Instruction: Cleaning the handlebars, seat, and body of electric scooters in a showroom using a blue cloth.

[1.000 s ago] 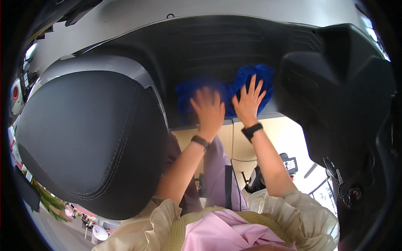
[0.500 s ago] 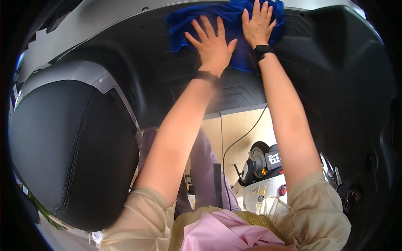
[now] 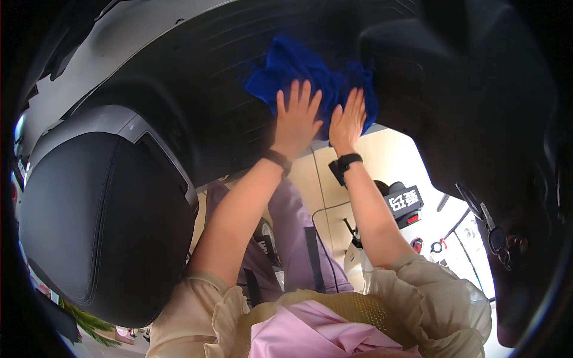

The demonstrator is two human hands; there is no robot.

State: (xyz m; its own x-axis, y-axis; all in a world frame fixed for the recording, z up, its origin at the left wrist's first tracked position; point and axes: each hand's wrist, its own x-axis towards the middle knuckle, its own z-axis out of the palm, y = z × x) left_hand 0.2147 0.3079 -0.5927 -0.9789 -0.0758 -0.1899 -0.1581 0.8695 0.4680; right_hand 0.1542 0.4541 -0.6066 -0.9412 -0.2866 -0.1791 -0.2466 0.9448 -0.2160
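A crumpled blue cloth (image 3: 298, 68) lies on the dark ribbed plastic footboard (image 3: 221, 113) of a scooter. Fingers spread, my left hand (image 3: 295, 124) lies flat against the cloth's near left part. Beside it, my right hand (image 3: 346, 126) presses the near right part with its fingers stretched out and close together. Neither hand grips the cloth; both palms face down. Each wrist wears a black band, and part of the cloth is hidden under the hands.
The scooter's black stitched seat (image 3: 107, 221) rises at the left. At the right, keys (image 3: 496, 238) hang by the dark front panel (image 3: 477, 119). Beyond my right forearm stands another vehicle with a dark plate (image 3: 404, 200). A green plant (image 3: 89, 322) shows at the lower left.
Both hands and the cloth have moved from the footboard's far edge toward me, to its near edge. The right hand's fingers have drawn closer together.
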